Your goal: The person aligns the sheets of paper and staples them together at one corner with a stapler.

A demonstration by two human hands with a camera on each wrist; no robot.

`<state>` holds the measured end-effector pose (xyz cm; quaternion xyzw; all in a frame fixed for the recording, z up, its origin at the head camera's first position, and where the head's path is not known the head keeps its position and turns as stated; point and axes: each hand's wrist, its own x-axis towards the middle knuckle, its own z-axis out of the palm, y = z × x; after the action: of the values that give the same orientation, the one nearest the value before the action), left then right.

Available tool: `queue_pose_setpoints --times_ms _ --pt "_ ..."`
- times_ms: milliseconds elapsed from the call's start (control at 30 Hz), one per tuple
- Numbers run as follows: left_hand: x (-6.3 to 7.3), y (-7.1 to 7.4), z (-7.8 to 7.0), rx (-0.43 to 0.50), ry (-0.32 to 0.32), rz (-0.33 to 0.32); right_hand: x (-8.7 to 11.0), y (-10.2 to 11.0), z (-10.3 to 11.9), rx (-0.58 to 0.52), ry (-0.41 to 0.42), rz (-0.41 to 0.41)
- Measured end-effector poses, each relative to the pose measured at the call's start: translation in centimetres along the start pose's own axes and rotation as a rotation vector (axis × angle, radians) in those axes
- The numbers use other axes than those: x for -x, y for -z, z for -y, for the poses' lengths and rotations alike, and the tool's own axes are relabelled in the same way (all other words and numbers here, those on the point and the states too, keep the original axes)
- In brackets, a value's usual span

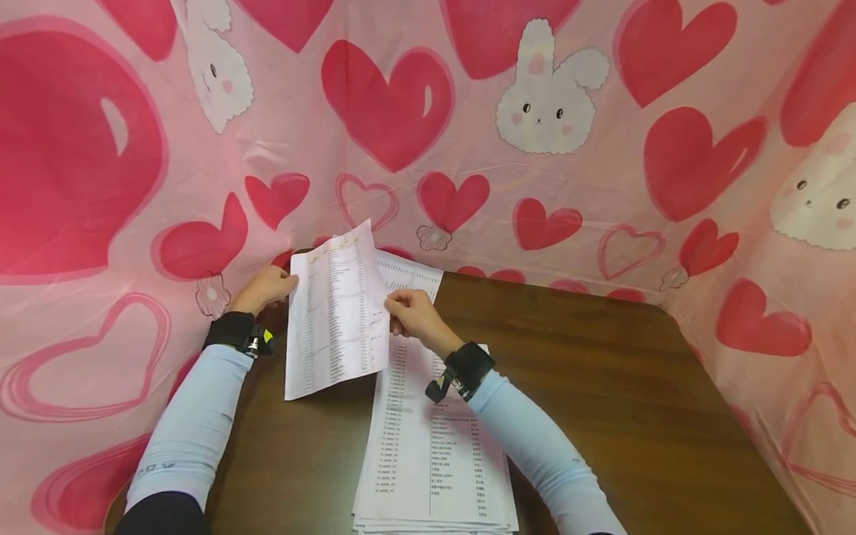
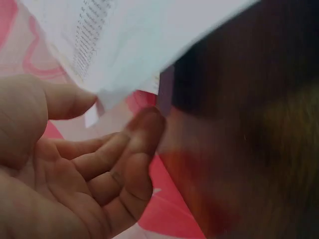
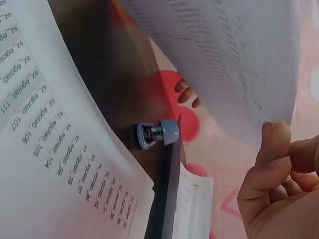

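In the head view a printed sheet of paper (image 1: 337,312) is held up over the left part of the table, tilted and slightly bent. My right hand (image 1: 414,316) pinches its right edge between thumb and fingers; the right wrist view shows this pinch (image 3: 274,164) at the sheet's corner. At the sheet's left edge is my left hand (image 1: 264,288). In the left wrist view the left thumb (image 2: 70,99) touches the paper, while the other fingers bend loosely, apart from the thumb. Below my right forearm lies a stack of printed sheets (image 1: 414,461).
More printed paper (image 1: 424,276) lies at the back of the brown wooden table (image 1: 602,386), partly behind the raised sheet. A small light-blue and metallic object (image 3: 169,132) shows in the right wrist view. Pink cloth with hearts and rabbits (image 1: 481,178) hangs around the table.
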<state>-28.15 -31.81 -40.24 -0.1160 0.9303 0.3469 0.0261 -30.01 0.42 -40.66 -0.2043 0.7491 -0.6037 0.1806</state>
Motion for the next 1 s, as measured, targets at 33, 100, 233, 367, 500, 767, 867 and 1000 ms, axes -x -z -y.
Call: queue_pose_setpoints --times_ms 33,100,233,367,500,767,867,1000 --pt "0.0 0.0 -0.1 0.01 0.004 -0.004 0.1 0.3 0.0 -0.021 -0.012 -0.007" --pt "-0.1 -0.1 -0.5 0.035 0.003 -0.022 0.2 0.8 0.0 -0.071 -0.037 -0.021" --pt "-0.4 0.1 -1.4 0.073 0.011 -0.03 0.5 2.0 -0.3 -0.152 -0.071 -0.028" --pt "-0.4 0.2 -2.2 0.087 0.023 -0.017 0.6 3.3 -0.8 -0.249 -0.111 -0.011" --pt "-0.3 0.1 -3.0 0.086 0.027 0.001 0.6 4.6 -1.4 -0.339 -0.151 0.0" --pt "-0.2 -0.4 -4.5 0.298 -0.064 0.075 1.8 7.4 -2.0 -0.482 -0.165 0.074" --pt "-0.2 -0.4 -5.2 0.466 -0.085 0.155 2.4 8.9 -2.4 -0.569 -0.145 0.154" --pt "0.1 -0.6 -5.9 0.565 -0.151 0.217 3.3 10.9 -2.9 -0.598 -0.114 0.257"
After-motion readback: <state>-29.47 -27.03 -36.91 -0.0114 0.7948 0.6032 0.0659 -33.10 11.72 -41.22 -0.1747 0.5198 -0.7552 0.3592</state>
